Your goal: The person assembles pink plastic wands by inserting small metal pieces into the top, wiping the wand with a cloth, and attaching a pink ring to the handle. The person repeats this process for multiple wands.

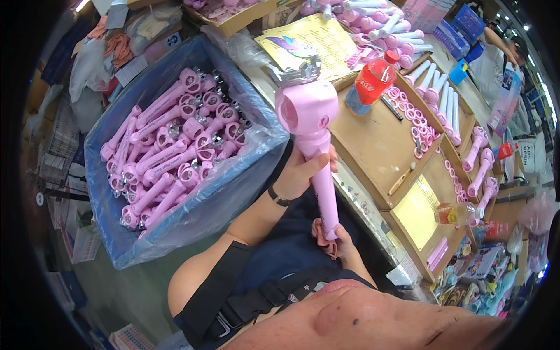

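A pink toy wand (324,192) with a round hollow head and a silvery crown-like top (306,71) stands nearly upright in front of me. My left hand (300,175), with a dark band at the wrist, is wrapped round its neck just below the head. Lower down, my right hand (346,245) grips the handle's bottom end. A crumpled salmon-coloured cloth (324,238) is bunched between that hand and the handle.
To the left, a blue bin (227,204) lined with clear plastic holds many similar pink wands (175,146). On the bench at right are cardboard trays (364,157) with pink rings (411,114), a red-capped bottle (370,81), a brush (402,178) and yellow sheets (417,213).
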Motion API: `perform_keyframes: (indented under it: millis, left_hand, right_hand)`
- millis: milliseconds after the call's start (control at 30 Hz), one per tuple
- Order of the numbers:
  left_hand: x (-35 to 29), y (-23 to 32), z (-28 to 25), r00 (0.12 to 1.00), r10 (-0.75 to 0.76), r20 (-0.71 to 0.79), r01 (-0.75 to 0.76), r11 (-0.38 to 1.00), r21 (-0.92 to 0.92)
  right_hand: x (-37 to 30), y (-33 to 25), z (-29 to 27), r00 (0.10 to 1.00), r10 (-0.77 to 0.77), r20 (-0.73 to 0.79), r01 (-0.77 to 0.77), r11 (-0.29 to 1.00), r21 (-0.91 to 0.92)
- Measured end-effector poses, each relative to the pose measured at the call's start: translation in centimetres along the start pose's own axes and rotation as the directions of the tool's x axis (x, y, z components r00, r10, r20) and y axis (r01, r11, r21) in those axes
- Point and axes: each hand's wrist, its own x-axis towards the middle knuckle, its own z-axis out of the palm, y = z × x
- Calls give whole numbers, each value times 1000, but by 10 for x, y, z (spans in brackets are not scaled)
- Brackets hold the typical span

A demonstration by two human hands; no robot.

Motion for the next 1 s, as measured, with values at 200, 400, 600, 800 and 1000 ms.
perform_keyframes:
  millis: [200, 400, 600, 800, 1000]
  left_hand:
    - [0, 0, 7, 995, 16, -100, 16, 951, 308]
    - [-6, -1, 11, 975, -217, -52, 221, 969, 107]
    - [-10, -7, 13, 984, -177, -38, 180, 979, 99]
    - [-12, -7, 13, 990, -141, -24, 143, 979, 143]
    - [20, 11, 2, 986, 48, 158, -43, 998, -38]
  right_hand:
    - [8, -5, 8, 968, -178, -175, -43, 571, -820]
    - [7, -3, 13, 989, -144, -30, 70, 641, -765]
    - [4, -6, 12, 991, -132, 0, 97, 732, -675]
    - [6, -4, 9, 991, -131, 23, 118, 787, -606]
    - [3, -13, 5, 987, -41, 158, 139, 715, -685]
